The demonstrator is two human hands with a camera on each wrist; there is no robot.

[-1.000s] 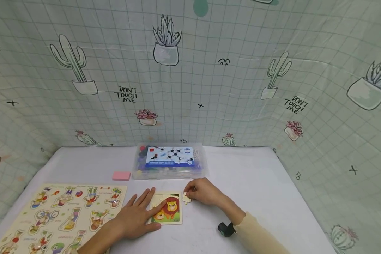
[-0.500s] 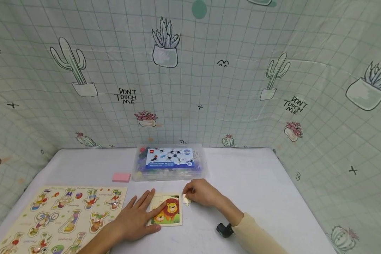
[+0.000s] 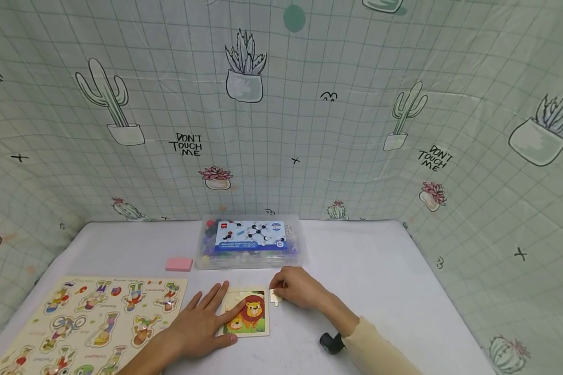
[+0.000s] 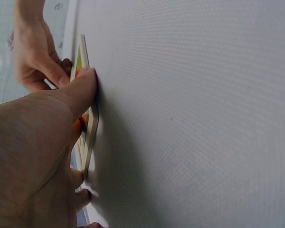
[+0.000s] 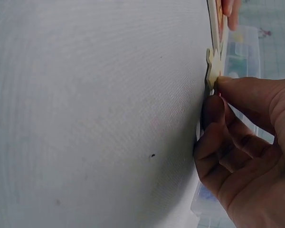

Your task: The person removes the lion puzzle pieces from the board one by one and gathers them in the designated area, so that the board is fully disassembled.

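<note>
Counting in the head view, we find two hands, one lion puzzle (image 3: 254, 308), one loose puzzle piece (image 3: 276, 297), one box (image 3: 244, 263) at twelve o'clock of the puzzle, one pink block (image 3: 179, 264) at ten and one large picture board (image 3: 125, 320) at nine. At two o'clock of the puzzle, just beside its edge, the piece sits at the fingertips of the right hand (image 3: 300, 287), pinched there. The left hand (image 3: 197, 328) has its fingers spread apart, the index finger lying on the puzzle. We notice the thin, pale, knobbed piece, the square puzzle, the transparent plastic box and the finely textured white table (image 3: 366, 271).
</note>
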